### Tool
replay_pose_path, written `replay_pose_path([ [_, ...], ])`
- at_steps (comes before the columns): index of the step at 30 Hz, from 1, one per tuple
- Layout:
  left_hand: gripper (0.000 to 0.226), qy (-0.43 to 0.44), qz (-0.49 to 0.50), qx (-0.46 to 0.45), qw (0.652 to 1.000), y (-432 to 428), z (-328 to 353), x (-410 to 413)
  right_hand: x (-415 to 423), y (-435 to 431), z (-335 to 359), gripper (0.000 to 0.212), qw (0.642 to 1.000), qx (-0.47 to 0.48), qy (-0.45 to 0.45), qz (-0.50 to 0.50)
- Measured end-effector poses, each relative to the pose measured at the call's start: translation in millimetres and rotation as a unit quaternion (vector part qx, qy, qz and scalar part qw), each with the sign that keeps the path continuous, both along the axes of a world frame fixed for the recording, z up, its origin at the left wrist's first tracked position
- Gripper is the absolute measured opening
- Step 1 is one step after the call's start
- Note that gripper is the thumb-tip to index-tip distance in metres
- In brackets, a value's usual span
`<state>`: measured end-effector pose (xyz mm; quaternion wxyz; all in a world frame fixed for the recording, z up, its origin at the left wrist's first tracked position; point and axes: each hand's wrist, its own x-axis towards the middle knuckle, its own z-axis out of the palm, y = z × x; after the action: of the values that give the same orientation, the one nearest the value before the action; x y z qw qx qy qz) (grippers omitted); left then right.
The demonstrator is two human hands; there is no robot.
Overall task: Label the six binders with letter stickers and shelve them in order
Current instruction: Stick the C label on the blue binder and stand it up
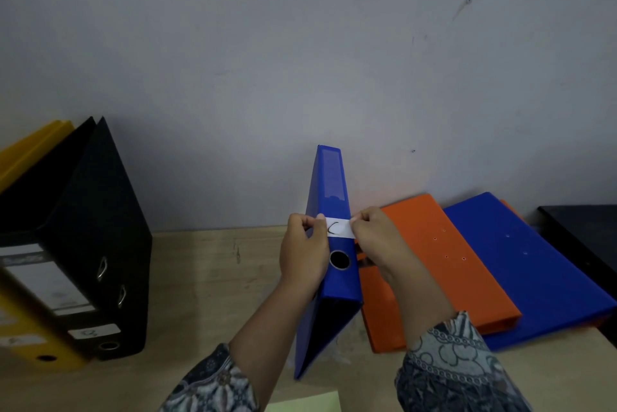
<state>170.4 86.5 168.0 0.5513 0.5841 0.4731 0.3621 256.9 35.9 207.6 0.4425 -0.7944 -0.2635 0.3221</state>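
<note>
A blue binder (330, 184) stands upright on the wooden surface (207, 278), spine toward me. Across its spine, above the round finger hole, lies a white sticker (339, 228) with a handwritten letter. My left hand (303, 248) pinches the sticker's left end and my right hand (377, 234) pinches its right end. At the left stand a black binder (100, 238) and a yellow binder (30, 331), both with white labels on their spines. Flat at the right lie an orange binder (434, 261) and a second blue binder (534, 271).
A grey wall (300, 44) rises right behind the binders. A dark object (587, 238) sits at the far right edge. A pale green sheet (307, 403) shows at the bottom edge, between my patterned sleeves.
</note>
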Motion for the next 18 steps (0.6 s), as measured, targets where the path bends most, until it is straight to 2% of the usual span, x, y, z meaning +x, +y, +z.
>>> replay_pose_path([
  [5, 0.021, 0.043, -0.006, 0.059, 0.997, 6.5, 3.8, 1.3, 1.5, 0.7, -4.7, 0.009, 1.0, 0.006, -0.006, -0.01],
  [18, 0.022, 0.044, -0.009, 0.017, 0.999, 10.3, 0.2, 3.5, 5.0, 1.0, -8.8, 0.01, 1.0, 0.009, -0.023, -0.014],
])
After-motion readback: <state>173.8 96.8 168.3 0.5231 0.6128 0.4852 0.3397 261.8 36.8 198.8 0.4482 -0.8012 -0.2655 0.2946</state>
